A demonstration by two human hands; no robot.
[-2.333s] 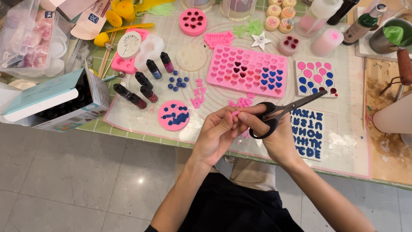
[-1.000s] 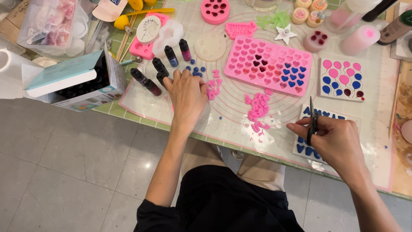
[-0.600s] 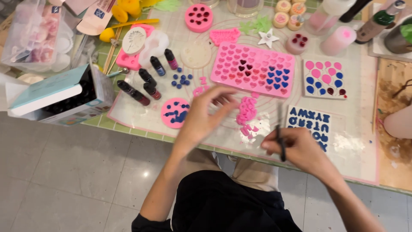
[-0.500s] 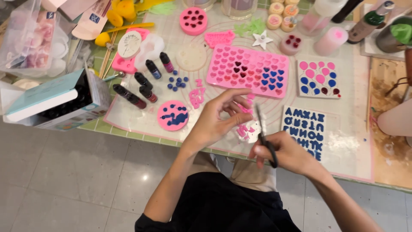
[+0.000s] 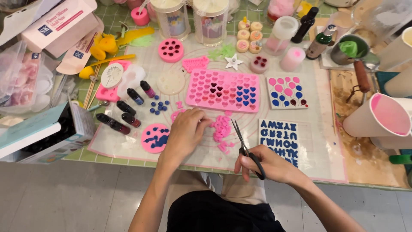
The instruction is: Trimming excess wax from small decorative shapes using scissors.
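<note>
**Hands at the pile of pink pieces**

The left hand point(image 5: 185, 131) lies palm down on the translucent mat point(image 5: 128, 148), fingers curled onto the pile of small pink wax pieces point(image 5: 222, 130) below the pink heart mould point(image 5: 223, 91). The right hand point(image 5: 269, 164) is clamped on black-handled scissors point(image 5: 245, 147), blades together, tips pointing at the pile. A blue letter mould point(image 5: 281, 139) lies just right of the scissors.

From where I'm watching, the table point(image 5: 377, 172) has a green checked cover with a translucent work mat point(image 5: 128, 150) spread on top. Sitting on the mat I see a pink heart mould point(image 5: 223, 90), a letter mould point(image 5: 279, 139) and small dye bottles point(image 5: 124, 116).
</note>
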